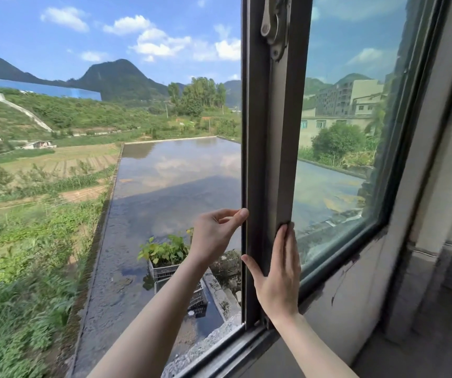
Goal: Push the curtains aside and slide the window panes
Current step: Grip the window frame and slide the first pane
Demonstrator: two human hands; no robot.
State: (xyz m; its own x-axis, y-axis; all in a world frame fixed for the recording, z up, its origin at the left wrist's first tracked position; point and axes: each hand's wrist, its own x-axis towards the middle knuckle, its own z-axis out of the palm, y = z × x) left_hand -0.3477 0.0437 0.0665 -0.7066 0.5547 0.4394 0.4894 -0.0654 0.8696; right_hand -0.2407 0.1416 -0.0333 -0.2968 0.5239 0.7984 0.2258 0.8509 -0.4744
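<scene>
left hand (214, 236): fingers curled, fingertips on window pane frame (271, 159) edge | right hand (279, 276): flat, spread against frame

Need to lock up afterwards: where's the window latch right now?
In the head view the window latch sits at the top, right of centre, on the pane's vertical frame, well above the right hand pressed flat on it.

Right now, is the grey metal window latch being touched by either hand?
No, the grey metal window latch sits high on the frame, far above both hands.
</scene>
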